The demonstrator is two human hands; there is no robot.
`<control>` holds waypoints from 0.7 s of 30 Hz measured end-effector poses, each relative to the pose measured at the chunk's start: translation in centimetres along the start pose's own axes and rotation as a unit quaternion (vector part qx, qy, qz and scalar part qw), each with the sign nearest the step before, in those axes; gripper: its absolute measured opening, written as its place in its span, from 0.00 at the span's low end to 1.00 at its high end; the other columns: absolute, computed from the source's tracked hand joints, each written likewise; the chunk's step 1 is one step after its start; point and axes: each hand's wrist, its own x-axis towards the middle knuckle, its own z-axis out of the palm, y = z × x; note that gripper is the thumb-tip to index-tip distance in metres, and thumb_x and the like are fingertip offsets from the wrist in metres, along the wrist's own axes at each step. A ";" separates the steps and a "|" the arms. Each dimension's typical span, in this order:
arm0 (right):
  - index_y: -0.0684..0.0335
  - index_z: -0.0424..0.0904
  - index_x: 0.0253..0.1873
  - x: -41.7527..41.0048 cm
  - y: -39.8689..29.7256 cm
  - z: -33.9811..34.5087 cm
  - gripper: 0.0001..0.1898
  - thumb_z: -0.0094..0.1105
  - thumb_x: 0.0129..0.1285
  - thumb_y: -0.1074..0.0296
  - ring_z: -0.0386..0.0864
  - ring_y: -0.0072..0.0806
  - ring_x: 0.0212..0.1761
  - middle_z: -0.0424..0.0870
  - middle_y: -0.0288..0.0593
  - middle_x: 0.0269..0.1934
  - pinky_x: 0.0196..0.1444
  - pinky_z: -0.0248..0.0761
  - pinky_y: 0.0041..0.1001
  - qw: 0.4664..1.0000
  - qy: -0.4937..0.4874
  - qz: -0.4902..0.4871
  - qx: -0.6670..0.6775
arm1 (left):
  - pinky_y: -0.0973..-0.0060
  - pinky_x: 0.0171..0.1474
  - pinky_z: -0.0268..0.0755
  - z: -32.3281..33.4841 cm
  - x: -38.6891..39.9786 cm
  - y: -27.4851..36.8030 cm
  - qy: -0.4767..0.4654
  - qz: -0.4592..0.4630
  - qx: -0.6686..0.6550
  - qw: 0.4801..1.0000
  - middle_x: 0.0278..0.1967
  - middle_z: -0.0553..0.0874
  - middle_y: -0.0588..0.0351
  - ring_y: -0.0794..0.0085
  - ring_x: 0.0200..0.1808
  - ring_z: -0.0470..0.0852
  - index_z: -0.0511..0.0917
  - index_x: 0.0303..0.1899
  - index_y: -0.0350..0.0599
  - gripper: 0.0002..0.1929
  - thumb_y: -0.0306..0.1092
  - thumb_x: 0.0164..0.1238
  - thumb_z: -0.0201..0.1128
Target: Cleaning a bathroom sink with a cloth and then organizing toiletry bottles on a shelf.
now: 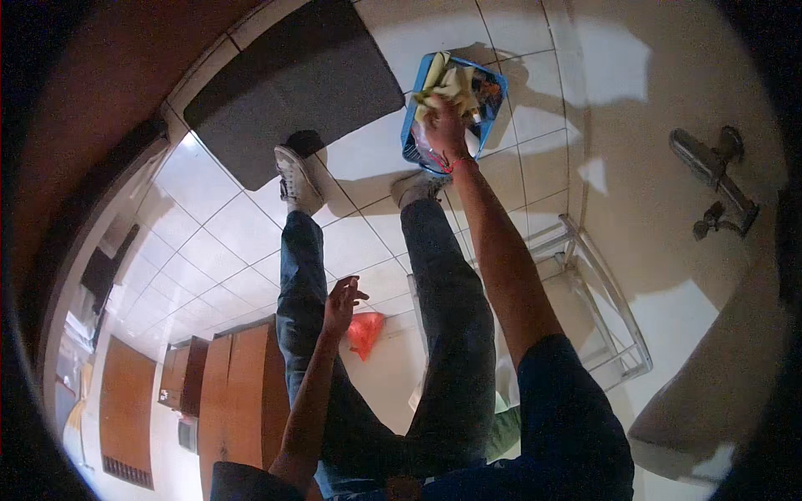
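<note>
My right hand [446,128] reaches down into a blue plastic basket [407,119] that stands on the tiled floor by my foot. Crumpled pale yellow-green pieces [460,87], like peels or husks, lie at its fingers. Blur and the downward angle hide whether the fingers grip them. Clear plastic and dark, mixed bits are also in the basket. My left hand [341,307] hangs over my left thigh, its fingers loosely apart and nothing in it.
A dark grey mat [301,87] lies ahead on the tiles. To the right are a metal frame with legs [601,300] and a grey fixture [711,172] near the wall. A red plastic bag [365,332] shows between my legs. Brown cabinets [235,388] stand on the left.
</note>
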 end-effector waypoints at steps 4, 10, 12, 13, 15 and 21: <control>0.51 0.42 0.78 -3.7 -0.4 2.5 0.39 0.47 0.65 0.53 0.68 0.51 0.67 0.76 0.53 0.60 0.63 0.36 0.76 0.966 -0.138 -0.049 -0.214 | 0.69 0.44 0.76 -0.9 -0.3 0.0 0.028 0.010 -0.004 1.000 0.32 0.87 0.52 0.70 0.39 0.85 0.75 0.55 0.40 0.24 0.54 0.76 0.51; 0.64 0.47 0.76 -1.2 -0.3 2.5 0.37 0.48 0.64 0.59 0.55 0.58 0.74 0.62 0.61 0.70 0.71 0.30 0.68 0.938 -0.275 0.020 -0.209 | 0.69 0.44 0.76 -1.1 -0.7 0.6 0.028 -0.017 0.020 0.999 0.33 0.86 0.51 0.69 0.39 0.85 0.75 0.55 0.39 0.24 0.53 0.76 0.51; 0.58 0.60 0.72 -0.2 1.7 2.6 0.31 0.49 0.64 0.57 0.57 0.54 0.74 0.64 0.55 0.70 0.71 0.31 0.68 0.957 -0.256 0.012 -0.139 | 0.70 0.44 0.76 -0.6 -0.7 1.0 0.028 -0.020 0.015 0.999 0.33 0.86 0.51 0.69 0.39 0.85 0.75 0.55 0.38 0.24 0.53 0.76 0.52; 0.58 0.60 0.72 -0.1 0.0 3.2 0.31 0.49 0.64 0.57 0.57 0.54 0.74 0.64 0.55 0.70 0.71 0.31 0.68 0.957 -0.259 0.011 -0.127 | 0.70 0.44 0.76 -1.5 -1.0 0.8 0.039 -0.025 0.022 0.999 0.33 0.86 0.51 0.69 0.39 0.85 0.75 0.55 0.38 0.24 0.53 0.76 0.52; 0.53 0.70 0.67 0.3 -1.9 3.9 0.26 0.51 0.66 0.54 0.61 0.51 0.72 0.66 0.50 0.70 0.70 0.32 0.69 0.920 -0.315 0.032 -0.230 | 0.71 0.43 0.77 -2.4 -1.5 0.5 0.053 -0.013 0.015 0.998 0.34 0.85 0.51 0.69 0.39 0.85 0.75 0.55 0.37 0.24 0.52 0.75 0.53; 0.57 0.75 0.60 7.5 18.5 1.3 0.22 0.56 0.62 0.56 0.77 0.57 0.55 0.75 0.55 0.62 0.60 0.63 0.62 0.871 -0.424 0.151 0.197 | 0.70 0.46 0.77 4.9 2.2 -0.4 -0.049 0.011 -0.062 0.997 0.34 0.87 0.50 0.67 0.37 0.86 0.75 0.55 0.36 0.25 0.51 0.76 0.52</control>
